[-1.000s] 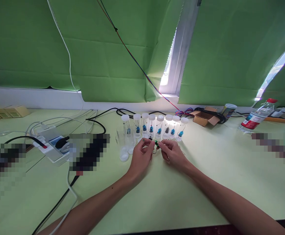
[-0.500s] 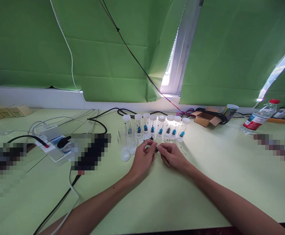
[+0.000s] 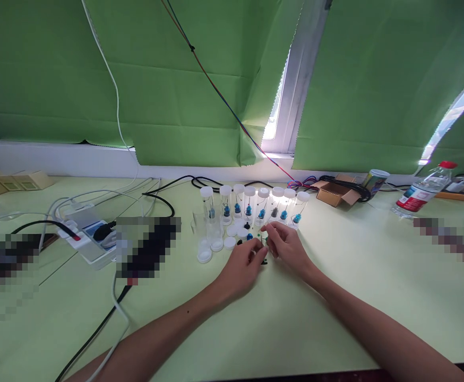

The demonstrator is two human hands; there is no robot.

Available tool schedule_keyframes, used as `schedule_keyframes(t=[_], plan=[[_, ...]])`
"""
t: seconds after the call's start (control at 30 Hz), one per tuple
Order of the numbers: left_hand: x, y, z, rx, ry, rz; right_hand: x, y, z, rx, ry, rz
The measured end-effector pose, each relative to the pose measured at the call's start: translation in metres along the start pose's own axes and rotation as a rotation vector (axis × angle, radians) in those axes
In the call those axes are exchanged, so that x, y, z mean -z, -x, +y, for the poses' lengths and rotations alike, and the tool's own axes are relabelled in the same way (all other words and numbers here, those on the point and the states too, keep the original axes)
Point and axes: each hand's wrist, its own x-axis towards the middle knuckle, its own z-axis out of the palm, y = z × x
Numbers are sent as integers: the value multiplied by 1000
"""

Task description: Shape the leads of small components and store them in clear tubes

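I see left hand (image 3: 240, 266) near right hand (image 3: 286, 246), fingers (image 3: 275, 234) curled nearly closed; can't tell what's gripped. Dark part (image 3: 264, 261) by the left, capped tubes (image 3: 262, 205) behind.

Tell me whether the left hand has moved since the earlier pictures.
Yes. Judged against the standing row of capped tubes, the left hand has come back toward the person, away from the row, and slightly to the right.

The left hand (image 3: 246, 266) has slid toward four o'clock — a lid (image 3: 229, 243) now shows at its eleven, a blue part (image 3: 249, 236) at its twelve — while the right hand (image 3: 286, 245) has lifted toward one o'clock
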Motion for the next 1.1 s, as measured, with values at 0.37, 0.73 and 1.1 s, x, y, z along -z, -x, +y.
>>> schedule_keyframes(t=[0.37, 0.73, 1.1], plan=[[-2, 0, -10, -121, -157, -56, 2, -1, 3, -40, -61, -94], [3, 4, -4, -128, -367, -12, 4, 1, 3, 48, 15, -33], [6, 4, 1, -179, -577, 160, 4, -1, 2, 46, 44, 6]])
